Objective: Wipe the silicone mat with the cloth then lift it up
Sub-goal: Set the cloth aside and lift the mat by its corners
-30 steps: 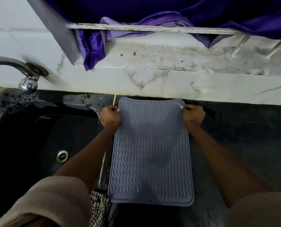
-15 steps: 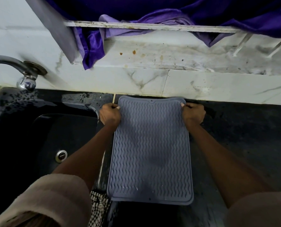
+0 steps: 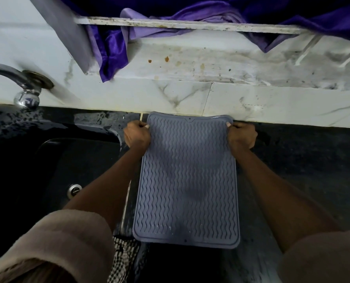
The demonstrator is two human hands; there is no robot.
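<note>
Both hands, left [image 3: 137,134] and right [image 3: 241,136], pinched the far corners of the grey wavy-ribbed silicone mat [image 3: 187,180], whose floppy, damp sheet risked slipping free.

The dark counter [image 3: 305,170] right of the silicone mat [image 3: 187,180] lies bare and open to a hand. On the left the sink basin [image 3: 53,170] drops away, with the tap [image 3: 16,82] overhanging its far corner. Behind, the marble wall [image 3: 251,103] and a purple cloth [image 3: 112,50] close off the far side.
</note>
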